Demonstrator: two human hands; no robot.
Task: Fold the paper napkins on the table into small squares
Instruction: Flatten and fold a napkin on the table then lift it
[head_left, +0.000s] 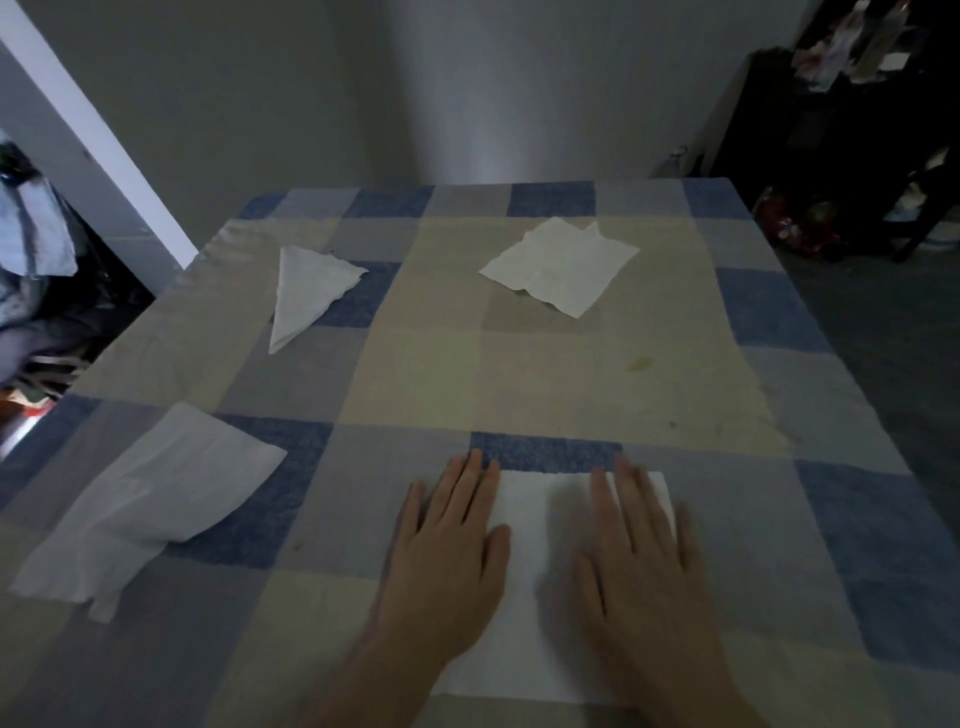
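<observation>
A white paper napkin (540, 571) lies flat near the table's front edge. My left hand (452, 545) rests palm down on its left side, fingers spread. My right hand (644, 566) lies flat on its right side, slightly blurred. Neither hand grips anything. A second napkin (150, 504), loosely folded and rumpled, sits at the front left. A third napkin (306, 291) forms a long triangle at the back left. A crumpled unfolded napkin (563, 265) lies at the back right.
A blue, grey and beige checked cloth (426, 374) covers the table. The back edge meets a pale wall. Dark furniture with clutter (852, 145) stands at the right, and clothes (36, 249) hang at the left.
</observation>
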